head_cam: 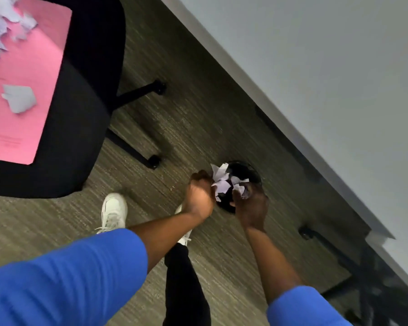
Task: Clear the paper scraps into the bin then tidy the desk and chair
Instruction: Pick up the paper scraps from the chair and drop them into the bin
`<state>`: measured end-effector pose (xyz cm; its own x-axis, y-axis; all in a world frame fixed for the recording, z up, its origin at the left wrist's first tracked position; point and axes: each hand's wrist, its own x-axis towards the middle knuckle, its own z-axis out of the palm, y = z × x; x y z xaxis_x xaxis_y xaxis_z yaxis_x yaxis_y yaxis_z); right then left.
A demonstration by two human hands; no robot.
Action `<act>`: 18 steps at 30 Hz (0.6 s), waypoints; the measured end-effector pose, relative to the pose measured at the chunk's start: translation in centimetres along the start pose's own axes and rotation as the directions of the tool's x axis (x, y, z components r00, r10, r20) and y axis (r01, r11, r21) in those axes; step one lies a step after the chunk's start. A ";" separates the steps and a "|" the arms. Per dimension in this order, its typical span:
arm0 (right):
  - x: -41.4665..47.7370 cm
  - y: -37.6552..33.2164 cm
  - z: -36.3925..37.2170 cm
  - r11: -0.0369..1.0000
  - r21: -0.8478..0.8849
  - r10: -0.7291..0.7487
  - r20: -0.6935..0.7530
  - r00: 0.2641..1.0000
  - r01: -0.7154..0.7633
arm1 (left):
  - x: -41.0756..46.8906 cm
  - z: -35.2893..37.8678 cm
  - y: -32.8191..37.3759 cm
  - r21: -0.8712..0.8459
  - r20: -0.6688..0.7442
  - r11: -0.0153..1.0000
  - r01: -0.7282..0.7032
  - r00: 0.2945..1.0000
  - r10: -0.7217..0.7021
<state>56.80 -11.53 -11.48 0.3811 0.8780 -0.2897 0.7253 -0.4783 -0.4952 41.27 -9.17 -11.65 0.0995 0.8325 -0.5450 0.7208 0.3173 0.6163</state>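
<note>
My left hand (199, 196) and my right hand (251, 205) are cupped together around a bunch of white paper scraps (223, 182), held right over the mouth of a small black bin (247, 170) on the floor. More white scraps (0, 27) lie on a pink sheet (28, 74) that rests on the seat of a black chair (85, 90) at the upper left. One larger loose scrap (19, 98) sits alone on the pink sheet.
A white desk (316, 78) runs diagonally across the right, its edge just beyond the bin. The chair's wheeled legs (154, 160) stick out over the grey carpet. My white shoes (113, 211) stand behind the bin. Black desk legs (368, 274) sit at lower right.
</note>
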 end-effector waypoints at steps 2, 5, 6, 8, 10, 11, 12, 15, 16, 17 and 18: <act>0.7 2.3 0.3 1.000 -0.015 -0.006 -0.003 1.000 0.006 | 0.8 2.4 -0.2 0.045 0.069 0.999 0.018 0.997 -0.021; 2.0 5.6 1.5 0.998 -0.052 0.021 -0.005 1.000 -0.022 | 2.1 6.0 -1.0 0.079 0.104 0.996 0.031 0.994 -0.039; 2.3 6.4 1.9 0.998 -0.049 0.031 -0.004 1.000 -0.031 | 2.4 6.8 -1.2 0.102 0.114 0.994 0.026 0.993 -0.038; 2.9 8.0 2.8 0.998 -0.030 0.046 -0.005 0.999 -0.046 | 3.2 8.4 -1.6 0.115 0.123 0.993 0.030 0.991 -0.044; 3.5 9.4 3.9 0.997 -0.027 0.076 0.012 0.997 -0.076 | 4.1 9.9 -1.9 0.078 0.135 0.996 0.039 0.990 -0.050; 3.8 10.0 4.5 0.995 -0.027 0.095 0.022 0.995 -0.094 | 4.6 10.7 -2.0 0.052 0.135 0.998 0.046 0.989 -0.052; 4.0 10.7 5.0 0.994 -0.031 0.108 0.029 0.994 -0.107 | 5.1 11.4 -2.0 0.032 0.135 0.998 0.056 0.989 -0.060; 4.9 12.7 6.6 0.992 -0.080 0.108 0.063 0.992 -0.102 | 6.6 13.5 -1.7 0.014 0.146 0.997 0.071 0.987 -0.073; 5.2 13.2 7.0 0.990 -0.082 0.118 0.078 0.990 -0.111 | 7.0 14.1 -1.5 0.015 0.148 0.997 0.075 0.986 -0.076; 5.6 13.8 7.3 0.990 -0.070 0.131 0.086 0.988 -0.125 | 7.5 14.8 -1.4 -0.001 0.154 0.996 0.087 0.984 -0.086; 6.0 14.3 7.6 0.988 -0.051 0.148 0.091 0.985 -0.143 | 8.1 15.4 -1.2 -0.029 0.162 0.994 0.102 0.982 -0.097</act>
<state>65.07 -13.23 -26.52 0.4299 0.7921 -0.4332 0.6914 -0.5975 -0.4063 51.71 -9.80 -25.56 0.1395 0.7131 -0.6870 0.7071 0.4139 0.5733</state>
